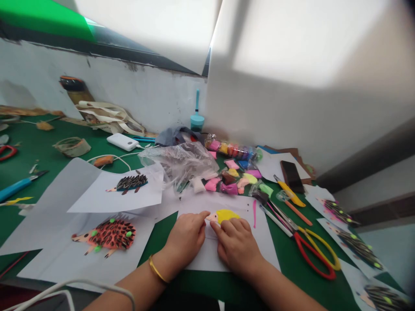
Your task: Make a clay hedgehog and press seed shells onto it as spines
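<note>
Both my hands rest on a white paper sheet (227,255) lying on the green table. My left hand (186,237) is curled, its forefinger touching the pale snout of a yellow clay figure (225,215) stuck to the sheet. My right hand (235,244) is curled too, with its fingertips pressing on the lower edge of the yellow clay. A gold bangle (157,270) circles my left wrist. Whether either hand holds a bit of clay is hidden.
Small bags of coloured clay (233,177) and a crumpled plastic bag (181,162) lie just beyond the sheet. Scissors (316,250) with red and yellow handles and pens lie to the right. Finished hedgehog pictures (106,235) lie left and right. A phone (292,175), power bank (122,141).
</note>
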Motion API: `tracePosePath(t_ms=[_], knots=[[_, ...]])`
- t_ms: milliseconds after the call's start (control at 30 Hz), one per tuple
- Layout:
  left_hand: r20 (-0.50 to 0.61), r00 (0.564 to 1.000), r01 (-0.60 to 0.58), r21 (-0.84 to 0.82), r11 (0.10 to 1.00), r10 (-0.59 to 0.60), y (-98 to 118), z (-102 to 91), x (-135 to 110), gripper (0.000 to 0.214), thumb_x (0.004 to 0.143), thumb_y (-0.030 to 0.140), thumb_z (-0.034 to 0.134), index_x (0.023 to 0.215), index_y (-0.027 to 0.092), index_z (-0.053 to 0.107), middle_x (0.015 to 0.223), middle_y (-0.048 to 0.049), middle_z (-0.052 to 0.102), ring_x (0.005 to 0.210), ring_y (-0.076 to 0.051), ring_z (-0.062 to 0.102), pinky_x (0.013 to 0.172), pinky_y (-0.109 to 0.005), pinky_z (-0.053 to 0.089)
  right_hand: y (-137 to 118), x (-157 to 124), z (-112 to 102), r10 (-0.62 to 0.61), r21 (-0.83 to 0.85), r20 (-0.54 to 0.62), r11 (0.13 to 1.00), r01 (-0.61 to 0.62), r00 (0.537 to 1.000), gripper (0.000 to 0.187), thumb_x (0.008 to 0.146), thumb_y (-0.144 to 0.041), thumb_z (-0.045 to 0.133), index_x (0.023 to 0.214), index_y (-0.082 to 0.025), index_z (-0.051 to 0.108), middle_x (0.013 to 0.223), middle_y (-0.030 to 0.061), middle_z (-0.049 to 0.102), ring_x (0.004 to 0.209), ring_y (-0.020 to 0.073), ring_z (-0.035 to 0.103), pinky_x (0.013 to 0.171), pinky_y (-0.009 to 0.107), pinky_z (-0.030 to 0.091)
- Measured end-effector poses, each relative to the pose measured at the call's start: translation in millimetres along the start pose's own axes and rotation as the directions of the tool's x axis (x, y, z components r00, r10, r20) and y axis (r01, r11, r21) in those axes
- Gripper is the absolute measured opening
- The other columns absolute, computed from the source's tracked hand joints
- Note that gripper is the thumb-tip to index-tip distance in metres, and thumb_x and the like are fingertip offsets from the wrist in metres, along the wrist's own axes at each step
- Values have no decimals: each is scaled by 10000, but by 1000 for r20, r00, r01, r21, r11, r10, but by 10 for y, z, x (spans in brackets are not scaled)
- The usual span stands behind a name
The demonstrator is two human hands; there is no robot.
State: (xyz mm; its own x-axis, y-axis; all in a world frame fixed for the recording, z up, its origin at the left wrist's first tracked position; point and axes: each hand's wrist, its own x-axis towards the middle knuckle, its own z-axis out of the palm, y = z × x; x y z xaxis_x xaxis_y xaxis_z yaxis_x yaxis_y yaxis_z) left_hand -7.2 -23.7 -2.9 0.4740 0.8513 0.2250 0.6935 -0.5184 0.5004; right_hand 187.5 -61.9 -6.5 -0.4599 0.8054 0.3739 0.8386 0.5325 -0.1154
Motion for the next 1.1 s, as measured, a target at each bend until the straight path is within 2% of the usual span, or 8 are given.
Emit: tracePosePath(t_ms=[167, 300, 467, 533, 600, 733, 867, 1100], knots=[[-2, 1000, 5, -28, 1000, -5, 3, -13, 11, 368, 877, 116, 457, 1226, 193, 548, 921, -58, 679, 851, -225, 628, 797, -385, 467, 49, 54, -99, 155, 377, 45, 912, -161, 987, 409, 882, -167, 457, 1253, -227, 617, 951, 76, 621, 920, 235, 533, 846, 418, 405], [-3, 1000, 6, -40, 999, -6, 26, -44, 22, 375, 828, 87, 488, 1180, 194, 562, 995, -65, 666, 932, -234, 615, 845, -397, 464, 134, 124, -186, 333, 732, 114, 608, -306, 936, 334, 935, -217, 401, 1146, -238, 659, 933, 56, 610, 924, 206, 584, 846, 381, 471], [-75, 994, 85, -12, 996, -86, 13, -71, 49, 281, 812, 123, 537, 1077, 204, 587, 1047, -64, 628, 1006, -247, 578, 899, -414, 455, 289, 169, -201, 499, 871, 262, 247, -426, 826, 323, 907, -322, 475, 1191, -243, 608, 970, 37, 568, 716, 169, 626, 602, 319, 520], [-83, 991, 107, -29, 994, -109, -5, -65, 60, 262, 816, 136, 542, 1065, 208, 585, 1026, -57, 627, 988, -239, 580, 882, -400, 463, 385, 199, -200, 527, 881, 292, 176, -439, 798, 417, 885, -348, 498, 1292, -259, 532, 1004, 36, 558, 670, 159, 618, 542, 312, 525], [-83, 989, 116, -42, 992, -119, -18, -54, 69, 259, 816, 140, 545, 1063, 209, 584, 1017, -55, 626, 976, -233, 582, 870, -390, 465, 488, 254, -195, 539, 847, 279, 252, -468, 795, 519, 870, -337, 514, 1383, -281, 453, 1020, 34, 578, 680, 155, 602, 543, 301, 522], [-79, 988, 128, -45, 991, -131, -12, -41, 80, 276, 811, 131, 548, 1074, 206, 582, 1024, -55, 626, 977, -230, 582, 880, -392, 460, 630, 441, -128, 475, 618, 221, 607, -499, 852, 641, 858, -242, 527, 1471, -311, 353, 1026, 21, 654, 772, 157, 588, 729, 319, 508], [-68, 988, 139, -44, 989, -142, 1, -46, 81, 277, 811, 132, 546, 1075, 206, 582, 1024, -57, 627, 973, -231, 583, 873, -387, 461, 626, 657, -8, 329, 397, 199, 834, -382, 923, 761, 809, -165, 589, 1501, -308, 307, 1030, 27, 681, 955, 211, 579, 877, 357, 437], [-80, 987, 140, -35, 990, -142, -16, -15, 70, 259, 819, 154, 553, 1073, 198, 580, 1016, -61, 625, 969, -237, 581, 877, -400, 465, 542, 803, 35, 321, 348, 258, 849, -398, 911, 856, 760, -135, 651, 1518, -274, 279, 851, 0, 651, 784, 176, 562, 742, 282, 424]])
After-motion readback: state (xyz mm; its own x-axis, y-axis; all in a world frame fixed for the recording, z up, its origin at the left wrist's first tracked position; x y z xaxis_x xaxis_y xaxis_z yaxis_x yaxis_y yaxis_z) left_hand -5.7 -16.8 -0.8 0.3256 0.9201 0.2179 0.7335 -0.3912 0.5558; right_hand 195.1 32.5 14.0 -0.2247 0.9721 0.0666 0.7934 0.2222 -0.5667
